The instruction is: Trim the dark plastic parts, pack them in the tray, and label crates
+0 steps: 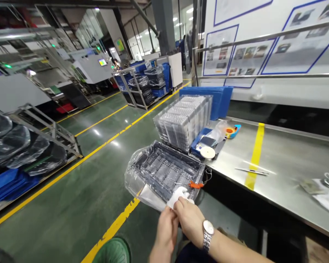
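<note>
Both my hands meet at the lower middle, above the near edge of a lined crate. My left hand pinches a crumpled white glove with finger-like ends. Wearing a metal-band watch, my right hand is closed on the same glove from the right. Just beyond the glove, an orange-handled tool with a thin metal shaft lies over the crate's right side. The dark crate is lined with clear plastic film, and clear patterned trays sit inside it. My fingers partly hide the glove.
Stacked clear trays stand behind the crate. A metal bench on the right carries a tape dispenser, a white disc and a pen. At the bottom is a green bin; racks of wrapped crates stand left.
</note>
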A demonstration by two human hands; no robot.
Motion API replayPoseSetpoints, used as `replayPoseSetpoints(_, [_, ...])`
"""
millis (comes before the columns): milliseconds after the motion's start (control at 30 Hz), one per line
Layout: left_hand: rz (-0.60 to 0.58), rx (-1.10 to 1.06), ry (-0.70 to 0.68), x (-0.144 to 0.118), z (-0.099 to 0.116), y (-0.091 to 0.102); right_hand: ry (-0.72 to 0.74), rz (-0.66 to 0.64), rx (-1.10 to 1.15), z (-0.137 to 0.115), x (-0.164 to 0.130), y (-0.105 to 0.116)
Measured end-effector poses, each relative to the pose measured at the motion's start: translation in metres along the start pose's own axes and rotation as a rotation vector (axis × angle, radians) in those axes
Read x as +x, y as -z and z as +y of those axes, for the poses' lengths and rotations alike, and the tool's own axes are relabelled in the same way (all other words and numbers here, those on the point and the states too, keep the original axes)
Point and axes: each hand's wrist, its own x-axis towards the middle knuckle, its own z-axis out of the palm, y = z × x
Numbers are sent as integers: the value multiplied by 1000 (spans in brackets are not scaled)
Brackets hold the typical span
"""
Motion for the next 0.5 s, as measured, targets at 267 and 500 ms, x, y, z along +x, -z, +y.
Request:
replayPoseSetpoints(267, [61, -444, 68, 13, 32, 5, 8, 76, 217, 9, -3, -8])
replayPoseSetpoints(500, [275, -377, -174, 19, 20, 6, 169, 186, 500, 3, -1, -1])
